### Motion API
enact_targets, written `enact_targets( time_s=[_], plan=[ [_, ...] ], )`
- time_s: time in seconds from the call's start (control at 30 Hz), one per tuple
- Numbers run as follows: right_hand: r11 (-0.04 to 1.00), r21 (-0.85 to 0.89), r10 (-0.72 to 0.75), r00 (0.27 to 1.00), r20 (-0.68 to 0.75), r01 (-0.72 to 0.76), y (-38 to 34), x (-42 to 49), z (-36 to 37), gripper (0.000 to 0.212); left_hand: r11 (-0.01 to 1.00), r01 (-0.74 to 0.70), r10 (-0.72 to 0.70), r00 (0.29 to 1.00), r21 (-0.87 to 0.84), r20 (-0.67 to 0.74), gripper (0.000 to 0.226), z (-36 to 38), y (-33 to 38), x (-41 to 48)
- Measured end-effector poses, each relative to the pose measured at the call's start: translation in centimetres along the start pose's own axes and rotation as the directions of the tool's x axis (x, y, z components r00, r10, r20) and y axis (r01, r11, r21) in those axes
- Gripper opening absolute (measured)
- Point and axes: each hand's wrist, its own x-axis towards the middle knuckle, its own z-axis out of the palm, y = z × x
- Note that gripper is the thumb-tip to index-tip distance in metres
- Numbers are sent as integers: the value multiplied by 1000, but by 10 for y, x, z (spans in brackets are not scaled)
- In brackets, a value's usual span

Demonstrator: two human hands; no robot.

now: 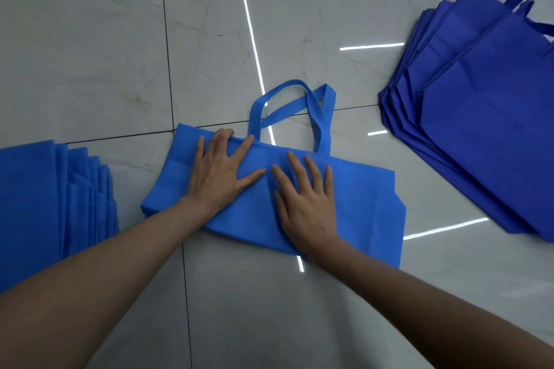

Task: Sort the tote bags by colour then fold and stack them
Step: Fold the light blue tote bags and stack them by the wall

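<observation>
A light blue tote bag (359, 207) lies flat on the tiled floor in the middle, folded to a wide strip, its two handles (317, 108) pointing away from me. My left hand (221, 171) presses flat on the bag's left part, fingers spread. My right hand (305, 198) lies flat beside it on the bag's middle, fingers apart. Neither hand grips the cloth. A fanned stack of folded light blue bags (45, 204) sits at the left edge. A fanned pile of unfolded dark blue bags (479, 117) lies at the right.
The floor is glossy grey marble tile (120, 39) with dark grout lines and bright strip-light reflections. Bare floor shows beyond the bag and in front of it, between my forearms.
</observation>
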Motion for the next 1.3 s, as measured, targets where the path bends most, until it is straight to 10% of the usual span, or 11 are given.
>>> enact_targets(
  time_s=[0.27,0.7,0.87,1.1,1.3],
  plan=[
    [997,13,78,989,129,-80,-11,-23,12,50,990,-135,134,990,32,35,63,6,16,-51],
    [902,20,430,902,43,-432,2,-7,-9,45,974,223,-218,971,-34,101,79,-11,-5,-33],
    [713,138,687,724,59,-688,21,71,-29,66,989,134,-140,984,59,107,83,-9,-25,-26],
    [436,520,573,673,469,-734,24,141,-34,58,991,124,-129,988,52,85,77,-7,-26,-26],
    [639,486,489,803,342,-596,19,144,-40,19,988,136,-144,983,77,117,81,-9,-27,-27]
  ],
)
